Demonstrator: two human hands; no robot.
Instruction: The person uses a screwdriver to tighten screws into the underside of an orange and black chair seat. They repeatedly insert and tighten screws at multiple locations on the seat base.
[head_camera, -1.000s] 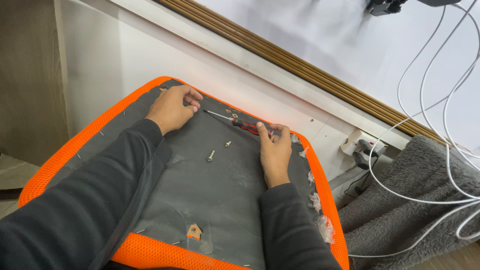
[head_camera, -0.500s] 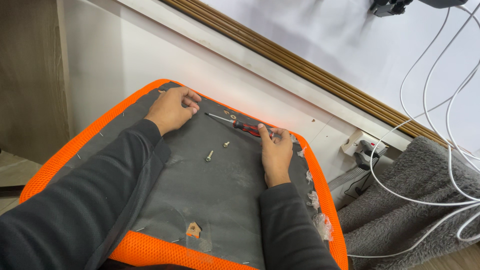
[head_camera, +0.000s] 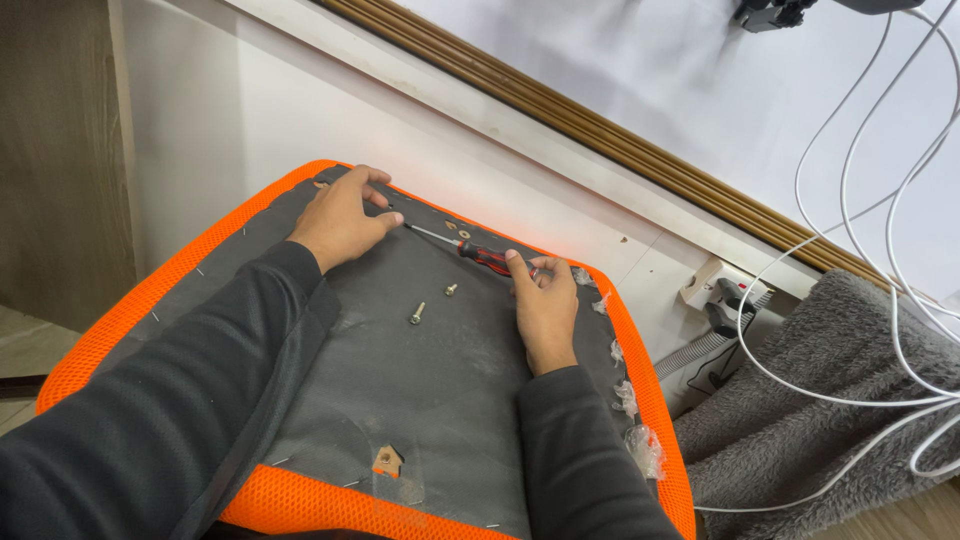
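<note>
An upturned chair seat (head_camera: 420, 400) with a grey underside and orange mesh edge lies before me. My right hand (head_camera: 545, 310) grips the red-and-black handle of a screwdriver (head_camera: 470, 250), held nearly flat. Its metal tip points left to my left hand (head_camera: 340, 220), whose fingers pinch at the tip near the seat's far edge; what they pinch is hidden. Two loose screws (head_camera: 417, 314) (head_camera: 450, 290) lie on the grey fabric between my hands.
A white wall panel with a brown moulding strip (head_camera: 600, 130) runs behind the seat. To the right are a grey fluffy blanket (head_camera: 830, 420), white cables (head_camera: 850, 380) and a socket block (head_camera: 715, 290). A wooden panel (head_camera: 60, 150) stands left. Plastic scraps (head_camera: 640, 440) cling to the seat's right edge.
Both hands and the screwdriver stay in almost the same place. My left fingers have closed in slightly on the screwdriver tip.
</note>
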